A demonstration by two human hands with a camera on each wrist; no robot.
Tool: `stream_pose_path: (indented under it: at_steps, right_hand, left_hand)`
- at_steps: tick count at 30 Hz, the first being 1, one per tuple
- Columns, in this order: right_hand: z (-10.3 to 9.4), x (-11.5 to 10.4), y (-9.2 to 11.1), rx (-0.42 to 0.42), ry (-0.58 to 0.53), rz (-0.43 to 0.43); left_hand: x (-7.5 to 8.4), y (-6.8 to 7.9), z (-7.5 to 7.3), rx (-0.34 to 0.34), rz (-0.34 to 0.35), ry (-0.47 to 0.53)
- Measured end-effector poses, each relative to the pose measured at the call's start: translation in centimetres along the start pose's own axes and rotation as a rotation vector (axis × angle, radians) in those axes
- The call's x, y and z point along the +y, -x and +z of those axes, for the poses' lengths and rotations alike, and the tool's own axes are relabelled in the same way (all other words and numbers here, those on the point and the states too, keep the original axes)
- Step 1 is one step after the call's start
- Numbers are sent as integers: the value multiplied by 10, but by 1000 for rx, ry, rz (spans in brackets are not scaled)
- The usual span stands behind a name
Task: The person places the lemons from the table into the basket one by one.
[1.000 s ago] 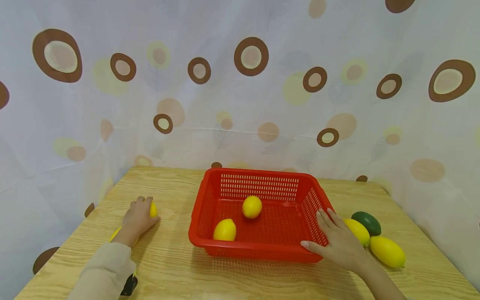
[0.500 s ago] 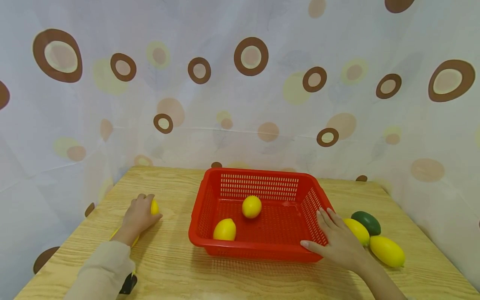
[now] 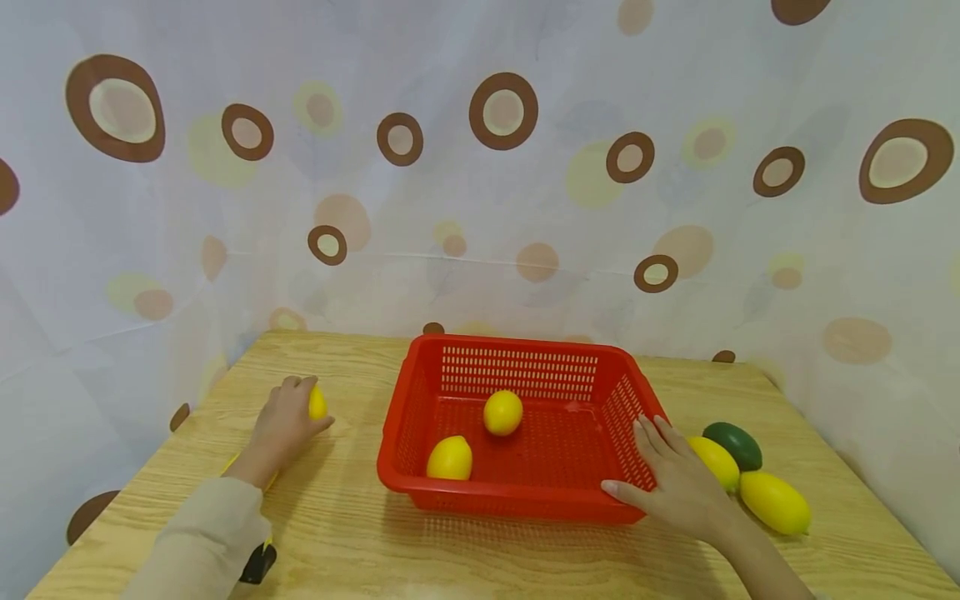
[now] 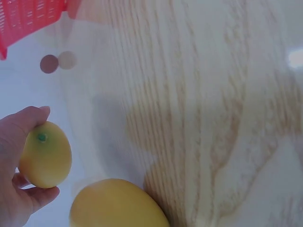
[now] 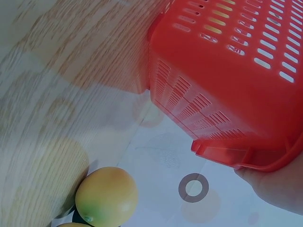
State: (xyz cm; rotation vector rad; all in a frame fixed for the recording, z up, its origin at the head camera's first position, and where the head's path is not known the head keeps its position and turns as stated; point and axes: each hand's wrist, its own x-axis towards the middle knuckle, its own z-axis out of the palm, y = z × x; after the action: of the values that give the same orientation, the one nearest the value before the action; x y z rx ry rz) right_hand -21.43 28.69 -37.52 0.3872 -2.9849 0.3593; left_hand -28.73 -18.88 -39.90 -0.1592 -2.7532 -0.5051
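Note:
My left hand [image 3: 283, 423] grips a yellow lemon [image 3: 318, 403] at the table's left side. In the left wrist view thumb and fingers hold this lemon [image 4: 49, 158] from opposite sides, its green stem end facing the camera. Another yellow fruit [image 4: 116, 205] lies near it, mostly hidden under my forearm in the head view. My right hand [image 3: 678, 492] rests on the right front corner of the red plastic basket [image 3: 525, 493], fingers extended over the rim. Inside the basket are two lemons, one near the middle [image 3: 503, 413] and one at the front left [image 3: 450, 459].
Right of the basket lie two yellow lemons [image 3: 775, 503] and a dark green fruit [image 3: 733, 447], close together beside my right hand. A small black piece [image 3: 258, 564] shows by my left sleeve. A patterned curtain [image 3: 480, 208] hangs behind the wooden table [image 3: 345, 533].
My left hand has moved a little away from me and to the right with the lemon, more of which now shows. The right hand and the basket have stayed in place.

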Motion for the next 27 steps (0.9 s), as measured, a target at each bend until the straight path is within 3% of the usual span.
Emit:
stream_pose_path:
  at_steps: [9,27]
  right_hand:
    - [0,-1,0,13,2,-8]
    - [0,0,-1,10,3,-2]
  left_hand:
    - [8,-1,-3,-1,-11,20]
    - [17,-5,-10,68,27,31]
